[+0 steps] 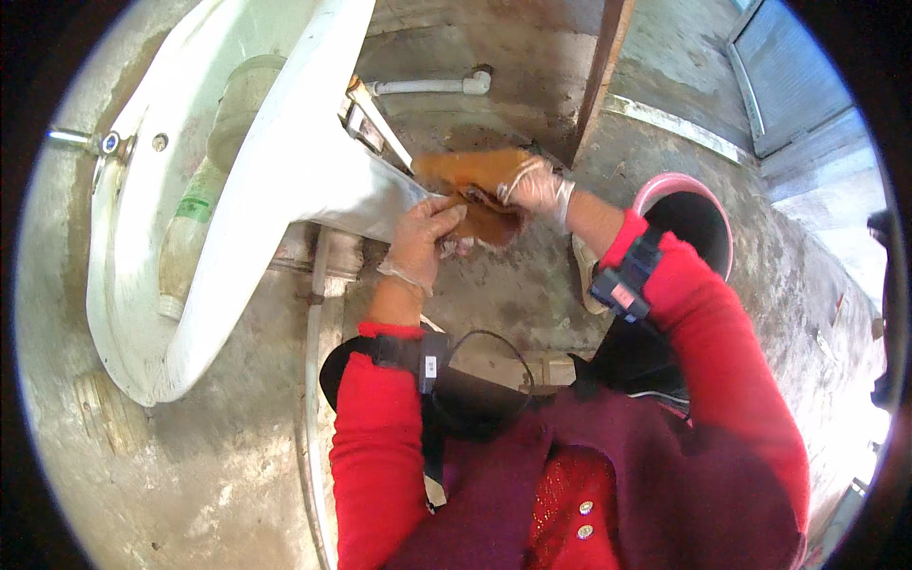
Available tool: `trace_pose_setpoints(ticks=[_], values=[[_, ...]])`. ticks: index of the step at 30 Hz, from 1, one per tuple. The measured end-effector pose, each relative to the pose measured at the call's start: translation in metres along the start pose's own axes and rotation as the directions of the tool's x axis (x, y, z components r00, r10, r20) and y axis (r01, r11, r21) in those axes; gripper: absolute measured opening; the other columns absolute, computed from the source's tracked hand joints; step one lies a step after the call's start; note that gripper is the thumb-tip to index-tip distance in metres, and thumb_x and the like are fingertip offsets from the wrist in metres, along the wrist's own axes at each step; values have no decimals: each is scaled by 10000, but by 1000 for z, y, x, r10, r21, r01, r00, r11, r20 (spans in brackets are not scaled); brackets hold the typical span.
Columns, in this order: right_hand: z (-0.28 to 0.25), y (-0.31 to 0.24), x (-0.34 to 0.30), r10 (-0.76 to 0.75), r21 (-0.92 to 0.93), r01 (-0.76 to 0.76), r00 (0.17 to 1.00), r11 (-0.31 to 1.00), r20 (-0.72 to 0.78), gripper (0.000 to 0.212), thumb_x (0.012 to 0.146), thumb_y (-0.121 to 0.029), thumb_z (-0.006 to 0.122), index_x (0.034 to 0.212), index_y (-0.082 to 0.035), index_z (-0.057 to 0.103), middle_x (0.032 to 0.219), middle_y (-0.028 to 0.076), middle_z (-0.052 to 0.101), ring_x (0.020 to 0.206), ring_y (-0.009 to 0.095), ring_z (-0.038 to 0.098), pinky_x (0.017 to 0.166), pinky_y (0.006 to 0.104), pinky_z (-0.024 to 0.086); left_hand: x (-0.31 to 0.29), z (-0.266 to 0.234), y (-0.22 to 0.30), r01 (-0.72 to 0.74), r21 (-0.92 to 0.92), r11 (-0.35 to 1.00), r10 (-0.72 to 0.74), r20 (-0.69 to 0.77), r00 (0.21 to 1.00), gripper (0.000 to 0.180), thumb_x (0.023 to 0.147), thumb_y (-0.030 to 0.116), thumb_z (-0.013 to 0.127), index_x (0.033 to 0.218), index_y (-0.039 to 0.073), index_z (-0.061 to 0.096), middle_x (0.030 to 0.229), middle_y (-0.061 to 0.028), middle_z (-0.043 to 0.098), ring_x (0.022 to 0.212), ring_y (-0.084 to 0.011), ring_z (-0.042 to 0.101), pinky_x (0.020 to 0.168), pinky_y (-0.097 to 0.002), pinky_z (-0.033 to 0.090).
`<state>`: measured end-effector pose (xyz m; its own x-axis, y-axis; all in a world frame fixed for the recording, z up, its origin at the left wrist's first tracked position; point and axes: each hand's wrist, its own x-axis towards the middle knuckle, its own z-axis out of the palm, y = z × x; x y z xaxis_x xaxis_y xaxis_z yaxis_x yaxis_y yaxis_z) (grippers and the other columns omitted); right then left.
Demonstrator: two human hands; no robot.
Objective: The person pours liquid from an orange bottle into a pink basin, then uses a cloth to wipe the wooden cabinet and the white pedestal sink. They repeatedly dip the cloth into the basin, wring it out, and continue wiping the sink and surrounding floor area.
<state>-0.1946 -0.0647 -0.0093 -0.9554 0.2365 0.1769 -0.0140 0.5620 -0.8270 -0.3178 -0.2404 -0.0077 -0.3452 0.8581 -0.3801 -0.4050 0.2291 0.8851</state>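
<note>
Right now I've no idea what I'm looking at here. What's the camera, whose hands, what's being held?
This is one picture from a wide fisheye camera worn on a person's head, looking down, so straight edges bend near the rim. The two red-sleeved forearms coming up from the bottom are the wearer's own, each with a dark strapped band near the wrist. Both hands wear thin clear gloves. The left hand and the right hand together grip a brown shoe, held above a bare concrete floor. To the left is a white basin with a plastic bottle lying in it. To the right stands a pink-rimmed bucket, and a white pipe runs along the wall.
</note>
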Motion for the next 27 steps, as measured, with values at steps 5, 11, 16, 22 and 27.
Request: trace_pose_setpoints(ticks=[5,11,16,22,27], values=[[42,2,-14,-55,976,-210,977,-59,207,472,1003,-305,511,1403,-60,466,1249,79,628,1077,190,645,894,336,551,3,-1,-2,-85,-15,996,83,-113,990,254,924,155,652,1127,8,609,1001,-54,661,826,-138,642,686,-297,546],[97,27,-3,205,966,5,978,-258,50,360,993,-242,515,1313,-77,534,1203,102,636,1048,217,642,930,395,536,16,-16,-9,-158,-158,975,141,-111,984,426,962,134,602,1321,-71,504,1175,-145,621,1027,-196,635,865,-311,551],[119,62,11,371,985,-161,912,-63,173,311,940,-163,597,1228,-49,572,1171,110,646,1051,216,639,945,365,521,13,-22,-12,-309,744,593,386,74,919,569,891,167,630,1378,-72,461,1343,-264,558,1215,-304,590,1002,-370,469],[107,88,79,292,919,87,933,384,-211,281,949,-170,597,1204,-53,589,1073,116,666,936,175,652,850,317,539,-8,-36,-2,-46,920,390,421,-133,897,368,878,172,651,1217,31,645,1066,-202,698,934,-317,696,811,-380,538],[102,51,131,-14,-211,-66,935,975,-355,420,955,-268,504,1328,-75,505,1194,125,628,1012,259,648,896,338,519,-14,-41,-3,-47,897,440,314,-105,943,324,873,151,686,1172,27,658,1074,-192,698,955,-317,690,814,-385,538]])
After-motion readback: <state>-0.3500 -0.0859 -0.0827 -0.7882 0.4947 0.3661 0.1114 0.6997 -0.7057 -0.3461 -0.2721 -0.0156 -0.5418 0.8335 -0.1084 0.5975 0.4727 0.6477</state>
